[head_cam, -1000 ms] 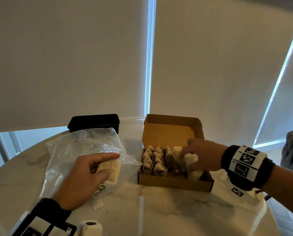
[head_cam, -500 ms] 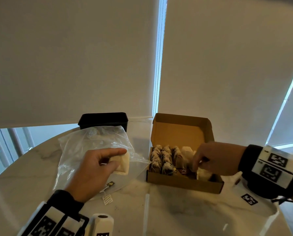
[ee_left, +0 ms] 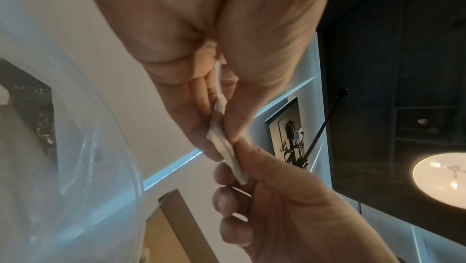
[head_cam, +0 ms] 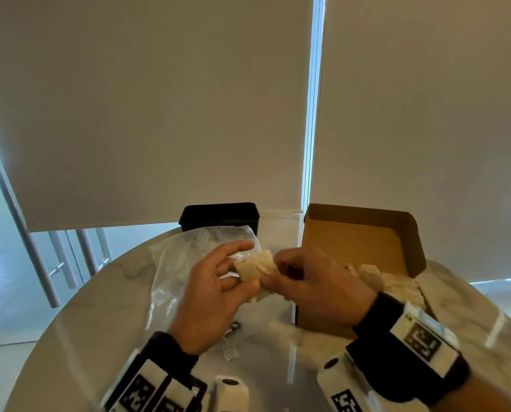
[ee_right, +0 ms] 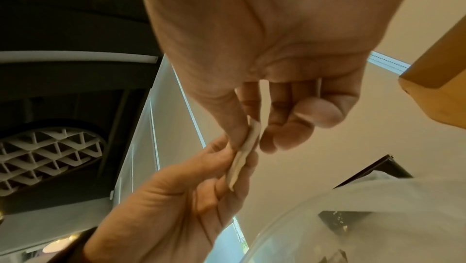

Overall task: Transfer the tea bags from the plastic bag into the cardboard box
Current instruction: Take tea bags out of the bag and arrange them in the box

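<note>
Cream paper tea bag (head_cam: 255,264) is up in the air between both hands, above the marble bench. Left hand (head_cam: 215,295) pinches one edge, right hand (head_cam: 313,285) pinches the other. Handoff is the risky bit imo: if both tug, the thin paper tears; if both let go, it drops short of the open brown cardboard box (head_cam: 364,242) by the far right edge, next to the crumpled clear plastic bag (head_cam: 174,263).

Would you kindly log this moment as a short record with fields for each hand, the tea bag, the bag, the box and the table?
left hand: pinches the tea bag
right hand: pinches the same tea bag
tea bag: flat, held above the table between both hands
plastic bag: lying on the table, left of the box
cardboard box: lid open, tea bags inside
table: marble top
</note>
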A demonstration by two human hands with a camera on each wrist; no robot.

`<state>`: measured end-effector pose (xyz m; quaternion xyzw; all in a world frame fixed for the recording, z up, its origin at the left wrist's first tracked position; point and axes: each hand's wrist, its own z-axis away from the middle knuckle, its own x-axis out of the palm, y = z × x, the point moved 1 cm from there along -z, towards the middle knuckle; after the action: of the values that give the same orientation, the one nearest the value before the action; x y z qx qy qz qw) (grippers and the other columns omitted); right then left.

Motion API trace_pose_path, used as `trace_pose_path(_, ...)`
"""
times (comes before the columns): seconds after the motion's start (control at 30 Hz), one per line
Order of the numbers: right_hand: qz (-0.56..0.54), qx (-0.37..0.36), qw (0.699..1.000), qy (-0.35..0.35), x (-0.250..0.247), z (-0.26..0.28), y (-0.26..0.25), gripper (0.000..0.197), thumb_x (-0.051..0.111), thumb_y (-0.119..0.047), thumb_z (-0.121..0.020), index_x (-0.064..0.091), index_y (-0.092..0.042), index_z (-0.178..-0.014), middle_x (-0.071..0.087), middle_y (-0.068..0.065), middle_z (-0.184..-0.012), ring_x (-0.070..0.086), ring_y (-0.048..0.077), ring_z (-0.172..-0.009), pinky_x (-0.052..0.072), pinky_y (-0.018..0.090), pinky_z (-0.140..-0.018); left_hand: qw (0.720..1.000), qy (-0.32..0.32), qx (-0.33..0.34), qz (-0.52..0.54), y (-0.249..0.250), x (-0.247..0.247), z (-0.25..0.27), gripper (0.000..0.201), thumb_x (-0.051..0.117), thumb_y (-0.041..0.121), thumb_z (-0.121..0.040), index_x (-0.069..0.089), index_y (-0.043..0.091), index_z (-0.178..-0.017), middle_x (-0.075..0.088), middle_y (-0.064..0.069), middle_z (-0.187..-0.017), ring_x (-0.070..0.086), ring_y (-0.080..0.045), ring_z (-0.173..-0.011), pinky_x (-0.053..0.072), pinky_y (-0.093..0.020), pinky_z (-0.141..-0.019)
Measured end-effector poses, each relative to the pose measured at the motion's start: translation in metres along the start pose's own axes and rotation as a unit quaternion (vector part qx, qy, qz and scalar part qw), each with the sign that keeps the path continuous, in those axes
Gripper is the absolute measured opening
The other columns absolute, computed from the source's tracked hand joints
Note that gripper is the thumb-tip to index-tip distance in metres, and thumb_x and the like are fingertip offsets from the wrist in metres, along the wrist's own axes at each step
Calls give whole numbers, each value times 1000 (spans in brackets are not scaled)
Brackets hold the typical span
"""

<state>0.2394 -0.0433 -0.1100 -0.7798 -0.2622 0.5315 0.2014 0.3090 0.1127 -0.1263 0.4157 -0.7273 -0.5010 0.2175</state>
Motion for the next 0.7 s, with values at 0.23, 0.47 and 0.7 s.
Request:
trace_pose_path(0.23, 134, 70, 988, -38, -58, 17, 24, 14, 62, -41, -88, 66, -34, -77, 63, -8, -70, 56, 5, -61, 46, 19, -59, 969, 24, -32, -243, -19, -35, -6, 14, 78, 35, -70, 68, 33, -80, 69, 10, -88, 63, -7, -89, 52, -34, -82)
trace_pose_path(0.47, 365, 214, 890, -170, -120, 50, 76, 16, 58, -36, -92, 57, -32, -77, 54, -16, -75, 51, 3, -67, 45, 17, -73, 935, -25, -85, -343, -23, -32, -5, 11, 74, 35, -73, 69, 29, -64, 57, 18, -111, 50, -9, -111, 36, -34, -99)
trace_pose_path(0.7, 423, 248, 838, -240, -111, 57, 94, 10, 56, -26, -92, 61, -24, -84, 47, -15, -71, 46, 3, -65, 45, 16, -72, 924, -59, -79, -371, -32, -36, -7, 20, 66, 27, -83, 67, 38, -99, 51, 21, -126, 47, -2, -111, 32, -23, -94)
